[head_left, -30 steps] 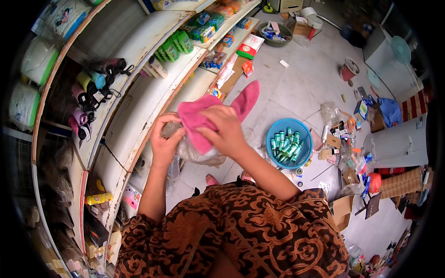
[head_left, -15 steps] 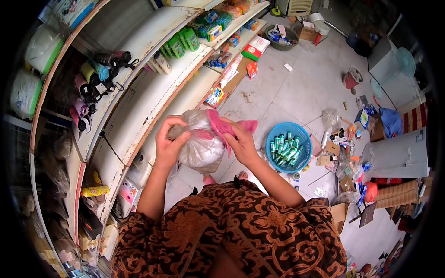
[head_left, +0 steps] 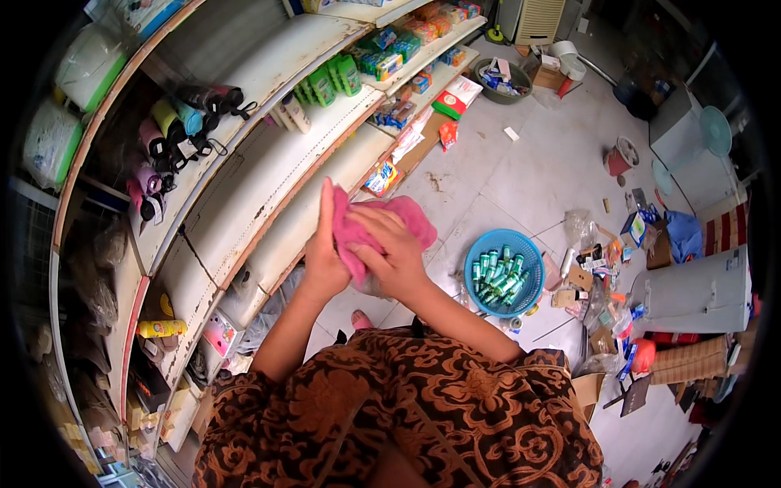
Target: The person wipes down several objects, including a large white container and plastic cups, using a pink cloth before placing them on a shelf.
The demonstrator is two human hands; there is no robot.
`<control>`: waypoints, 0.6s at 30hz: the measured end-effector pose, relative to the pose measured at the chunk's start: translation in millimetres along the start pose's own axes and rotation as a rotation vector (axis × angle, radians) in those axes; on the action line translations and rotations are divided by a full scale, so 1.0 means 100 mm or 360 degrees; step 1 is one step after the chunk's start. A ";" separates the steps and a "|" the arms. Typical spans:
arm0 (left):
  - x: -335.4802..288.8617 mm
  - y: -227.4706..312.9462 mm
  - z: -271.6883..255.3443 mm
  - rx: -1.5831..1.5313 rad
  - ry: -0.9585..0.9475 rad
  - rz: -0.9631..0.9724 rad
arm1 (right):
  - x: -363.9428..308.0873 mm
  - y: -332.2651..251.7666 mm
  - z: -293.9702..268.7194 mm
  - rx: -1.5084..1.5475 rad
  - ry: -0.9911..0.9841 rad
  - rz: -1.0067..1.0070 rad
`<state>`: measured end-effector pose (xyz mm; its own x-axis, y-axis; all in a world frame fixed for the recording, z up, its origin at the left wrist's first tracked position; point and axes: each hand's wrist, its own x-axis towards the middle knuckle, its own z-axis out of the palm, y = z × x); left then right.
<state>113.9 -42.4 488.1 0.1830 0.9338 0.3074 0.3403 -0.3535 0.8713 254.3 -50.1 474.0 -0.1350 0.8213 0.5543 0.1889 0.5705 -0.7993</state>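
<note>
A pink cloth [head_left: 413,221] is bunched between my two hands in front of the shelves. My right hand [head_left: 392,254] is closed over the cloth, pressing it toward my left. My left hand [head_left: 327,259] stands upright along the cloth's left edge, one finger stretched upward and its palm turned inward; its other fingers are mostly hidden. Just below the hands peeks a small pale part of a filled plastic bag [head_left: 370,285]; the rest of it is covered by the cloth and hands.
Right of my hands, a blue basket [head_left: 476,244] on the tiled floor holds several green-and-silver cylinders. Curved shelves [head_left: 268,175] run along the left with bottles and packets. Cartons and loose packages litter the floor around a white bin [head_left: 691,289] at right.
My right hand has moved left with the pink cloth, over the plastic bag and against my left hand. My left hand has turned from pinching the bag to standing upright beside the cloth.
</note>
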 end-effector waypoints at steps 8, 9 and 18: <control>0.03 -0.08 -0.04 0.0142 -0.0071 0.0028 | 0.15 -0.13 -0.04 -0.0286 0.0041 0.0038; 0.03 -0.09 -0.03 0.0279 -0.0033 0.0176 | 0.11 -0.12 -0.02 -0.0288 0.0040 0.0042; -0.01 -0.13 -0.14 -0.0094 -0.0181 -0.0137 | 0.16 -0.06 -0.17 0.0528 0.0232 0.0600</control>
<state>96.2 -37.7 482.6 0.2600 0.9471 0.1882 0.3051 -0.2655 0.9145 267.1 -40.6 491.4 0.0240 0.9749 0.2215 -0.1234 0.2227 -0.9670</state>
